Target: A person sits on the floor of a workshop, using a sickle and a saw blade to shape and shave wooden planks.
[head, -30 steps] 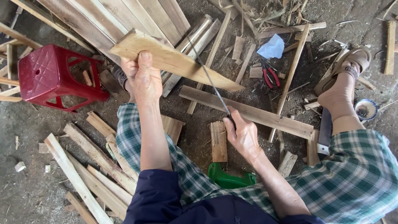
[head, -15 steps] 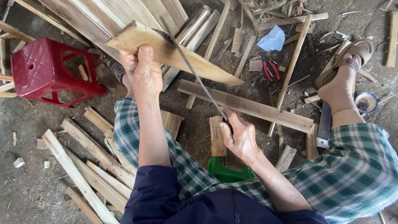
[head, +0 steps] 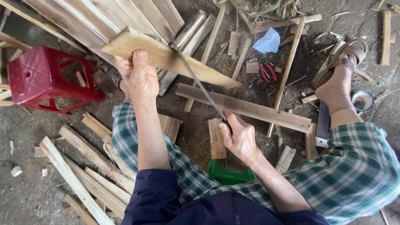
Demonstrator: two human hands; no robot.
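My left hand [head: 139, 77] grips a pale wooden board [head: 175, 60], holding it up edge-on in front of me. My right hand [head: 239, 137] is closed on the handle of a thin-bladed saw [head: 200, 85], whose blade runs diagonally up to the board's top edge near the middle. A longer plank [head: 250, 109] lies on the ground just beyond the right hand. I sit on a green stool [head: 227, 174], legs in green checked trousers, one sandalled foot [head: 341, 75] stretched out to the right.
A red plastic stool [head: 41, 79] stands at the left. Long planks [head: 104, 16] are stacked at the top left, wood offcuts [head: 83, 166] lie at the lower left. Red-handled pliers [head: 266, 71], a blue cloth [head: 267, 41] and a small bowl [head: 362, 100] lie on the dirt floor.
The saw blade has slid upward along the board and the right hand has moved slightly up toward it. The left hand keeps the same grip on the board.
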